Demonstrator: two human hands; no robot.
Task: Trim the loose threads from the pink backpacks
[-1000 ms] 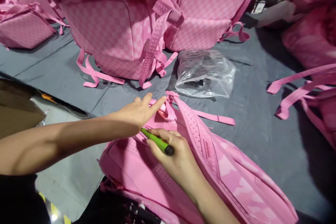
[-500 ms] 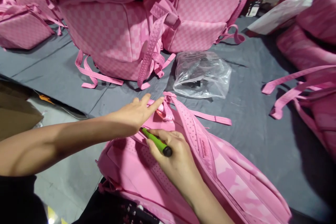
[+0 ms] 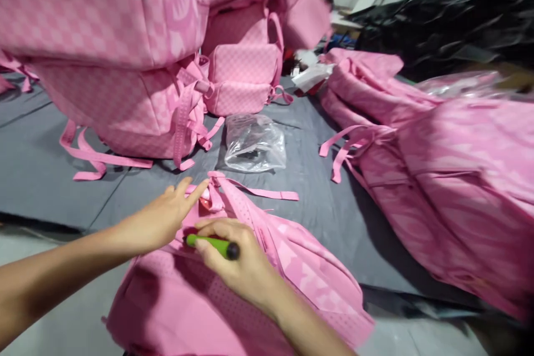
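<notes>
While L hand [image 3: 161, 219] lies flat w/ fingers spread on the pink perforated-fabric backpack [image 3: 233, 289] near its top straps, R hand [image 3: 237, 258] is fisted round a slim green tool w/ black cap [image 3: 212, 245], tip at the seam. Backpack sits nearest, on grey cloth-covered table [image 3: 312, 189]. Work looks mid-way: tool applied, bag not yet set w/ the stacked pink checkered backpacks [image 3: 137, 94].
</notes>
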